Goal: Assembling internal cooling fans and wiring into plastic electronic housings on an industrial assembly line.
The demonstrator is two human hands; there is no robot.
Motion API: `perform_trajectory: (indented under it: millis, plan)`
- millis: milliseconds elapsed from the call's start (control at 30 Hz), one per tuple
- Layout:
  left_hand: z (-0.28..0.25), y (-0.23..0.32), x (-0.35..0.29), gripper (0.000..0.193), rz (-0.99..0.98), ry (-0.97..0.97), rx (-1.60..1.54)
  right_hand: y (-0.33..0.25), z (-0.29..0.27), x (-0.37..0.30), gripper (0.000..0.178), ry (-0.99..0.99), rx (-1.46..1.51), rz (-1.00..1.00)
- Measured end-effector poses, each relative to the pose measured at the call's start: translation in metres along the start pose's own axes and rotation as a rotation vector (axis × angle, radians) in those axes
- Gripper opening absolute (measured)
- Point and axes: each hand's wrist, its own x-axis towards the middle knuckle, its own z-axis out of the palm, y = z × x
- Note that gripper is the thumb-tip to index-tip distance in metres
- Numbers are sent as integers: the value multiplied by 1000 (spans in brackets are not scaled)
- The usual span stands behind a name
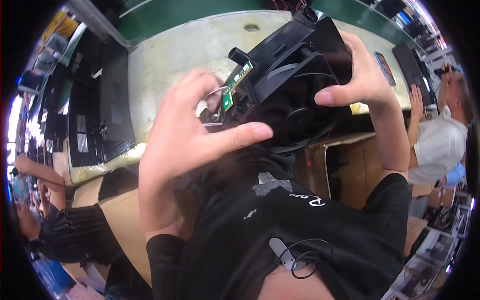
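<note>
A black plastic housing (280, 65) is held tilted in front of my chest, above the table's near edge. Its dark lower face carries a round, fan-like part (298, 117). A narrow green circuit board (236, 86) sits along its left side, close to a short black tube (238, 55). My left hand (180, 132) grips that side, thumb stretched across the near face and fingertips partly hidden behind the board. Around the right edge my right hand (362, 75) is closed, thumb in front and fingers out of sight behind.
The pale, worn table top (165, 65) lies beyond. Black panels (110, 100) stand at its left; a phone-like slab (385, 69) lies right. Open cardboard boxes (355, 170) (125, 225) sit below the near edge. Co-workers are at both sides, one in a white shirt (440, 145).
</note>
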Motion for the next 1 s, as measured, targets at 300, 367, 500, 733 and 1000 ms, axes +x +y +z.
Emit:
perform_trajectory:
  millis: [300, 367, 500, 733, 1000]
  plan:
    - [25, -11, -21, 26, -101, 111, -115, 15, -17, -37, 77, 64, -22, 220]
    - [39, -24, -28, 20, 29, 245, -100, 17, -5, -38, 77, 129, 113, 337]
    - [49, -26, -32, 14, -21, 326, 66, 51, 20, -29, 73, 172, 349, 513]
    - [60, -81, 16, 30, -179, 413, 65, 107, 62, 25, 47, 226, 775, 526]
    - [51, -109, 43, 33, -193, 365, 176, 125, 56, 43, 69, 64, 351, 648]
